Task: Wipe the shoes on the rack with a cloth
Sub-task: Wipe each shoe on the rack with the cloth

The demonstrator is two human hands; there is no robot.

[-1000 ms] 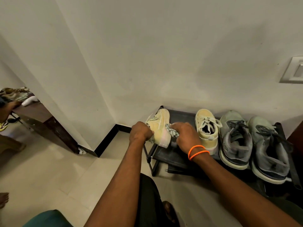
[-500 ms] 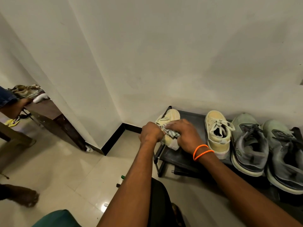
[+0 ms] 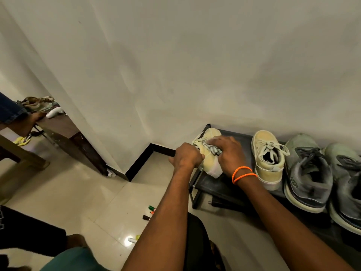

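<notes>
Head view: the left hand [image 3: 187, 158] grasps the near-left side of a pale yellow shoe [image 3: 210, 153], tilted at the left end of the black rack [image 3: 218, 184]. The right hand [image 3: 229, 156], with orange bands [image 3: 243, 174] at the wrist, presses a striped cloth [image 3: 212, 148] onto the shoe's upper, fingers curled over it.

Progress, by judgement: wiping of the first shoe is under way. Its mate [image 3: 268, 159], just right, and two grey trainers [image 3: 310, 173] further right stand on the rack untouched; most of the task appears to remain.

Markings: lettering on the nearer grey trainer's heel collar is too small to read. No other writing legible. Markers [image 3: 149, 212] lie on the floor, near left.
</notes>
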